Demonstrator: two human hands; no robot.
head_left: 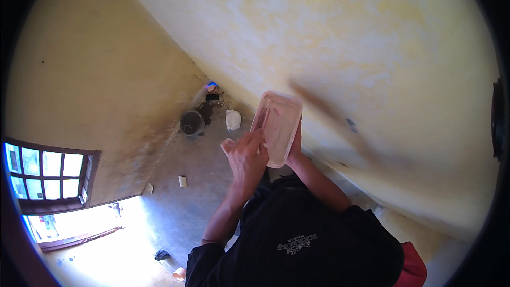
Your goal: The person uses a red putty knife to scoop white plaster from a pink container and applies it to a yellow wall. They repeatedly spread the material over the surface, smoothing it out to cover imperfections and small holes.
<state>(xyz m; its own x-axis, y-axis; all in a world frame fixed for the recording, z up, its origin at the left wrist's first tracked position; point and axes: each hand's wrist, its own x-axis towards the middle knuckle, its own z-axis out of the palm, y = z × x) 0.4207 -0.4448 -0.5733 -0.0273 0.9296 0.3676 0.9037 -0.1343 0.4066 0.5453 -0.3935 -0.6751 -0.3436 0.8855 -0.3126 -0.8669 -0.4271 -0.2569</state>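
Observation:
A shallow rectangular tray (282, 127), pale pink and smeared inside with whitish paste, is held up in front of my chest. My right hand (296, 146) supports it from beneath and along its right edge, with most of the fingers hidden behind it. Over the tray's lower left side, my left hand (247, 155) is closed, its fingers curled at the rim. A narrow reddish strip (263, 121) lies along the tray's inner left side by those fingertips. Whether the left hand grips this strip or another tool, I cannot make out.
Close on the right stands a yellow wall (372, 37) with whitish patches. In the corner below are a dark bucket (192, 123), a white bag (233, 120) and a small black rectangle (212, 97). At left are a barred window (50, 167) and a bright doorway (90, 223).

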